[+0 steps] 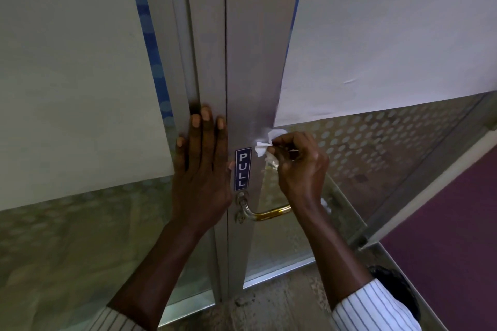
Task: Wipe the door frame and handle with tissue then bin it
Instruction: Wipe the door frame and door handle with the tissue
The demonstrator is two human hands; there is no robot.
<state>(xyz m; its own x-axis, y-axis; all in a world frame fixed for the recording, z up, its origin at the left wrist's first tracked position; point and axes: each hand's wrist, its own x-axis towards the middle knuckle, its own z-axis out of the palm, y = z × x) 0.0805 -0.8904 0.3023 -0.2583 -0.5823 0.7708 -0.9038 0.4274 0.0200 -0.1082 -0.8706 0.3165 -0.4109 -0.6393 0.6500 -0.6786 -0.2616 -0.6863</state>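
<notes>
Your right hand (pixel 295 166) is pinched shut on a small crumpled white tissue (pixel 265 145), pressing it against the brushed grey metal door frame (pixel 252 75) just above the handle, at about three o'clock from the dark blue "PULL" sticker (pixel 243 168). Your left hand (pixel 201 166) lies flat and spread on the neighbouring frame strip at nine o'clock from that sticker, fingers apart, gripping nothing and only bracing. The tissue is thin, soft paper bunched into a wad with loose corners poking out; I judge that hard rubbing along the sharp frame edge could tear it or shed scraps, and a wad this small may slip out of your fingertips. The frame looks smooth and faintly streaked, so a light pass might only smear it. The curved brass-coloured tubular door handle (pixel 269 213), at six o'clock from the tissue, is glossy and rounded; it probably needs the paper wrapped around it, since a flat dab would miss the back. Its metal mount near the sticker looks worn and knobbly, which could snag the paper. The sticker's edges could lift if you scrub over them. Leaning on the door with your left palm may swing it if it is unlatched; I cannot tell. The frosted dotted glass panel (pixel 376 148) at three o'clock would mark easily. No bin is in view.
</notes>
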